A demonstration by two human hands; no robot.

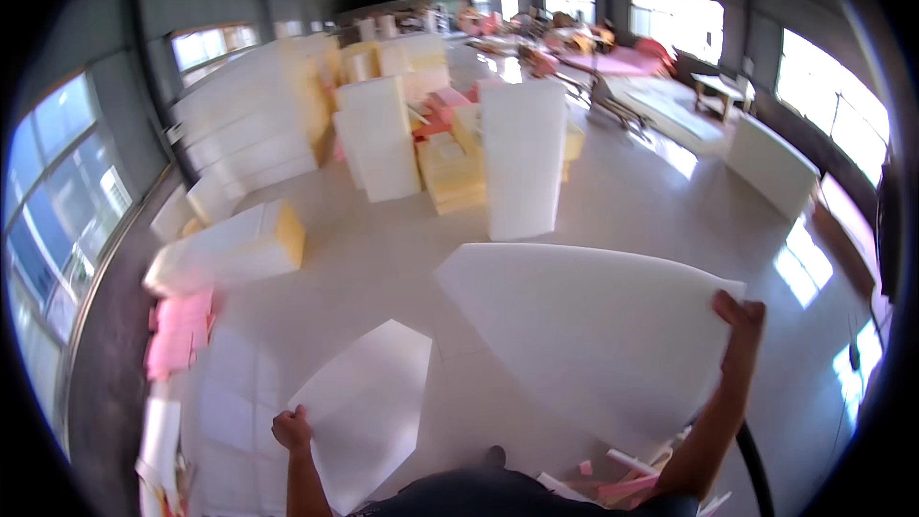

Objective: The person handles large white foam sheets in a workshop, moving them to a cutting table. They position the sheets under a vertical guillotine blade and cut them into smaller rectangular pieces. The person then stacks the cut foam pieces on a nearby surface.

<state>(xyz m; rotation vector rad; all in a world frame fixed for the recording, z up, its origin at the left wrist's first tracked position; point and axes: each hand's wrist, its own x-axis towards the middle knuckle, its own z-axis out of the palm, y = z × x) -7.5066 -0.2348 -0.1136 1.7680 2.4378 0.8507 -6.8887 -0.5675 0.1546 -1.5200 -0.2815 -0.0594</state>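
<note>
A small white foam sheet [369,412] with angled edges hangs from my left hand [292,428], which pinches its left edge. My right hand [739,316] grips a much larger white foam sheet [593,325] by its upper right corner, thumb and fingers closed on the edge. The large sheet has a curved top edge and narrows toward the lower end. Both sheets are held off the floor, apart from each other, with a strip of grey floor showing between them.
Ahead stand an upright white foam slab [523,158], another white slab [378,139] and yellowish foam blocks [450,172]. A long foam block [225,249] and pink foam pieces [180,330] lie left. Foam scraps [627,488] lie by my right arm. A white panel [772,165] stands right.
</note>
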